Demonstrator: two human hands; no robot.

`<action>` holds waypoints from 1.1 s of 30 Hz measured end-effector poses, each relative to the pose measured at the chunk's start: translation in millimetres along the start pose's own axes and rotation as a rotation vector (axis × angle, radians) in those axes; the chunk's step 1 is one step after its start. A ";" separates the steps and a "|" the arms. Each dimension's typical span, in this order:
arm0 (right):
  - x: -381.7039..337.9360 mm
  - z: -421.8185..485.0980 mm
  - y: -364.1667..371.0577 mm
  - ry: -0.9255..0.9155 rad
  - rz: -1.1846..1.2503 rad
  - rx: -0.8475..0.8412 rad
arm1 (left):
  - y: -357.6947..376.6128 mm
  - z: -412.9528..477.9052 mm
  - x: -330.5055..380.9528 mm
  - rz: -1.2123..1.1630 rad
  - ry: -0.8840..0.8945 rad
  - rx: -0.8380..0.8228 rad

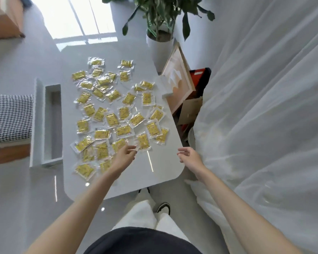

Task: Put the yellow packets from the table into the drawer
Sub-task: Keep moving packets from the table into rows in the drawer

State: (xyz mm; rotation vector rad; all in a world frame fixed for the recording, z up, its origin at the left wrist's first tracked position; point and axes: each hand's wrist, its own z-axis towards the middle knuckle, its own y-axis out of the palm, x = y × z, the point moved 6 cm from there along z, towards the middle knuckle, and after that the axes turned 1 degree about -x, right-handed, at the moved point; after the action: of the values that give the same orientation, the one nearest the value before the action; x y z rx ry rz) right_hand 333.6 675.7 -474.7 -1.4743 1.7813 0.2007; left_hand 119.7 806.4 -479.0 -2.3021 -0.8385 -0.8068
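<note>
I have both hands out over the near end of the glossy white surface point(154, 171). The left hand point(125, 154) has its fingertips at the clear edge of the nearest packet point(143, 142); blur keeps me from telling whether they pinch it. The right hand point(188, 155) hovers at the rounded corner, fingers loose, holding nothing.

The yellow packets in clear plastic wrappers point(112, 120) lie scattered ahead and left of the left hand. I count about thirty-five, and overlaps blur the exact number. One open white drawer point(39, 116) juts out well left of that hand, and packets lie between them.

Right of the right hand hangs a sheer white curtain point(264, 107). Ahead of it, a wooden frame point(180, 79) leans against the surface, partly hiding a red-and-black case point(200, 77). One leafy plant in a white pot point(160, 21) stands beyond, cut off at the top.
</note>
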 end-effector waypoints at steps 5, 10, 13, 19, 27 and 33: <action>-3.9 53.6 5.2 0.063 -0.080 -0.058 | 5.1 27.8 -10.0 -0.086 -0.088 0.050; -11.4 112.4 17.0 0.122 -0.101 -0.046 | 5.0 76.1 -15.9 -0.157 -0.157 0.092; -16.0 147.1 24.8 0.130 -0.106 -0.021 | 6.2 108.2 -20.4 -0.172 -0.185 0.108; -23.6 220.7 58.5 0.073 -0.118 0.052 | 14.8 163.0 -50.1 -0.162 -0.256 0.166; 0.9 336.7 128.2 -0.010 -0.303 0.030 | 42.0 232.5 -115.3 -0.189 -0.335 0.309; 24.6 392.6 144.7 -0.085 -0.496 0.053 | 72.1 274.9 -148.8 -0.193 -0.452 0.402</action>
State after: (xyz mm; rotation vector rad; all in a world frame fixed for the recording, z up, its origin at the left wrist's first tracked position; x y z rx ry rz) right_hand 389.9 928.1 -804.6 -1.7874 1.2949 -0.0375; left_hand 171.4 887.0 -785.2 -2.0787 -1.3026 -0.1558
